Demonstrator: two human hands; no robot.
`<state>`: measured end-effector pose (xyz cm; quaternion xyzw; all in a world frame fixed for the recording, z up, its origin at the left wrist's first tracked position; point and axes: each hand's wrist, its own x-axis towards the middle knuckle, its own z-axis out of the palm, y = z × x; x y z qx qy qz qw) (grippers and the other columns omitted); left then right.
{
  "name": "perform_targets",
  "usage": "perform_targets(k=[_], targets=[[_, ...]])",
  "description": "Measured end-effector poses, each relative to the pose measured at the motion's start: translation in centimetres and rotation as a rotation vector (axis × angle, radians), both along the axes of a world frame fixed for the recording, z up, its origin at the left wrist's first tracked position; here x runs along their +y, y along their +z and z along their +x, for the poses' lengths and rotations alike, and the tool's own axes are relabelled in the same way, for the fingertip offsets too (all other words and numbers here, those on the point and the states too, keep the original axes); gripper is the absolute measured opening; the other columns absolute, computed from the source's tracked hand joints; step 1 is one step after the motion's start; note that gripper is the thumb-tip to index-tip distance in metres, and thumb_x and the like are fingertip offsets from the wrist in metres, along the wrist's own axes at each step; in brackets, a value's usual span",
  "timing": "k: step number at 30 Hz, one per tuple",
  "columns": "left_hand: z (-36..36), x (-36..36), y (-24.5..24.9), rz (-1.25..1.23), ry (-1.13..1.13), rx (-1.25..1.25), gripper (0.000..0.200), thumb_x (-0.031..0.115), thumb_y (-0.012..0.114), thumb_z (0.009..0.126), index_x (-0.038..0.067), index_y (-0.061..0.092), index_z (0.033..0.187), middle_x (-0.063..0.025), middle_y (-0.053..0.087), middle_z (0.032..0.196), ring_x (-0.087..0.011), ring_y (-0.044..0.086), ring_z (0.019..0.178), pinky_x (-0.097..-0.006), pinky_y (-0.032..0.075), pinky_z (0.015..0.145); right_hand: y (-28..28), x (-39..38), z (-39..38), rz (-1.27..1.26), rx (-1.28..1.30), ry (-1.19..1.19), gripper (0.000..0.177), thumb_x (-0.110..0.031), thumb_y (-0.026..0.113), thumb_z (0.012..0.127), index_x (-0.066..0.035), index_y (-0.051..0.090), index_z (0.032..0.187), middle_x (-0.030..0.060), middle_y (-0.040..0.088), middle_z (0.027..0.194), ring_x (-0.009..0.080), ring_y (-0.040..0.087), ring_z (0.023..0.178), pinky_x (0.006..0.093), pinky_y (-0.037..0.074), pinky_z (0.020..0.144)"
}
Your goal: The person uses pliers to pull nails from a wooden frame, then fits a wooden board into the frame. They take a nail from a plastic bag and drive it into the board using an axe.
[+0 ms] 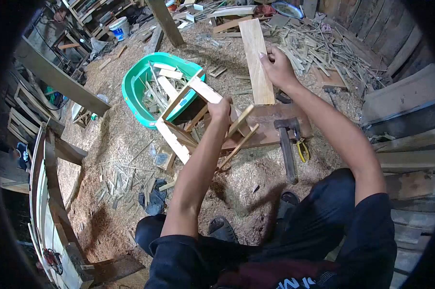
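Observation:
My right hand (277,67) grips the right edge of a flat pale board (256,58), which stands tilted upright with its lower end at a low brown wooden block (270,123). My left hand (221,111) is closed on the top rail of a small wooden frame (179,139) with slats and legs sticking out. The frame leans between the green tub and the block. On the block's right part rests a hammer (287,144), its handle pointing toward my feet. Beside it are yellow-handled pliers (302,149).
A green tub (131,98) holds wood scraps. Loose sticks (318,53) are heaped at the back right. Wooden posts (63,77) stand at the left and back. Stacked boards (405,159) line the right side. Shavings cover the ground; a black plastic bag (156,198) lies there.

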<state>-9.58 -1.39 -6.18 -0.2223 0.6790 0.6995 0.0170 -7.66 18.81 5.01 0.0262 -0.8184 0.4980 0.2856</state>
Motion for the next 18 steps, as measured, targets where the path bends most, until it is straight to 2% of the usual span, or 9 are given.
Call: perform_targets(k=[1,3,4,9,11,13,15,17,18], targets=[[0.7,-0.1,-0.4,-0.056,-0.036,0.105,0.046,0.000,0.068,0.074,-0.007,0.053,0.117,-0.0145,0.063,0.104,-0.0300,0.065,0.094,-0.0458,0.053,0.080,0.5,0.1,-0.5,0.005,0.045,-0.012,0.029,-0.025,0.062,0.096,0.002,0.062,0.108,0.0172,0.072,0.092,0.0255,0.070,0.080,0.0374,0.052,0.073],[2.5,-0.1,-0.1,-0.016,-0.057,0.178,0.041,-0.003,0.066,0.073,-0.006,0.055,0.113,-0.0119,0.063,0.096,-0.0233,0.065,0.079,-0.0387,0.052,0.066,2.1,0.5,-0.7,-0.014,0.048,-0.024,0.029,-0.025,0.062,0.096,0.001,0.062,0.108,0.0168,0.072,0.092,0.0249,0.070,0.080,0.0372,0.053,0.074],[3.6,-0.5,1.1,-0.004,-0.154,0.159,0.040,-0.003,0.066,0.073,-0.006,0.056,0.111,-0.0104,0.063,0.093,-0.0207,0.062,0.073,-0.0364,0.050,0.061,3.4,0.4,0.0,-0.042,0.000,-0.023,0.029,-0.025,0.062,0.096,0.001,0.062,0.108,0.0165,0.072,0.093,0.0242,0.069,0.081,0.0371,0.053,0.074],[9.0,-1.7,9.9,-0.078,-0.506,0.114,0.036,-0.004,0.064,0.071,-0.006,0.058,0.107,-0.0043,0.061,0.081,-0.0095,0.049,0.051,-0.0282,0.033,0.042,4.0,0.7,1.7,-0.242,0.069,-0.062,0.027,-0.024,0.060,0.098,-0.001,0.061,0.111,0.0119,0.071,0.093,0.0181,0.068,0.084,0.0344,0.052,0.073],[8.2,-2.2,9.1,-0.055,-0.716,0.105,0.039,-0.001,0.066,0.073,-0.008,0.057,0.110,-0.0078,0.062,0.085,-0.0131,0.055,0.064,-0.0286,0.044,0.054,4.2,1.8,1.9,-0.225,0.113,-0.178,0.026,-0.023,0.059,0.099,-0.001,0.061,0.113,0.0103,0.070,0.092,0.0156,0.066,0.085,0.0327,0.051,0.073],[8.5,-2.7,10.0,-0.112,-0.868,0.101,0.049,0.000,0.066,0.073,-0.008,0.055,0.121,-0.0096,0.064,0.093,-0.0161,0.060,0.076,-0.0297,0.050,0.066,5.7,1.8,3.8,-0.124,0.199,-0.158,0.029,-0.023,0.057,0.102,-0.001,0.059,0.119,0.0070,0.067,0.091,0.0127,0.062,0.082,0.0299,0.050,0.073],[8.5,-3.5,10.8,-0.307,-1.069,0.222,0.058,0.001,0.067,0.072,-0.006,0.053,0.128,-0.0104,0.066,0.101,-0.0181,0.062,0.084,-0.0313,0.051,0.074,6.5,2.0,4.8,-0.087,0.217,-0.132,0.030,-0.021,0.056,0.104,0.000,0.058,0.125,0.0016,0.066,0.090,0.0078,0.058,0.079,0.0267,0.048,0.071],[7.5,-4.4,10.5,-0.462,-1.272,0.325,0.064,0.003,0.068,0.071,-0.004,0.051,0.133,-0.0110,0.066,0.107,-0.0193,0.062,0.093,-0.0327,0.051,0.082,5.0,2.5,5.1,0.021,0.227,-0.088,0.036,-0.024,0.057,0.103,0.000,0.060,0.130,0.0086,0.069,0.107,0.0120,0.061,0.093,0.0288,0.050,0.083],[6.3,-4.9,9.6,-0.521,-1.377,0.364,0.067,0.003,0.069,0.071,-0.003,0.051,0.134,-0.0112,0.066,0.110,-0.0195,0.062,0.096,-0.0333,0.050,0.085,4.8,2.4,5.5,0.069,0.183,-0.010,0.040,-0.026,0.056,0.103,0.001,0.058,0.133,0.0137,0.068,0.117,0.0182,0.062,0.105,0.0317,0.049,0.092]])
